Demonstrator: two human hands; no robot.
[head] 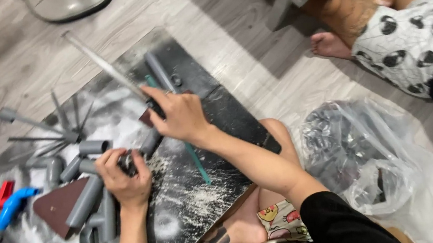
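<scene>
Left hand (125, 178) is what I see clamped around a short grey pipe piece (147, 144), pinning it to the dusty black board (194, 199). My right hand (178, 115) grips a hacksaw (111, 68) by its handle, just above that piece. Grey pipe offcuts (88, 200) lie beside the left hand.

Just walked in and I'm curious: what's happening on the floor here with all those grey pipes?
A person sits on the floor over a dusty black board. Their left hand grips a short grey pipe piece on it, while the right hand holds a saw-like tool with a green handle at that piece. More cut grey pipes lie to the left, and another person sits nearby.
</scene>
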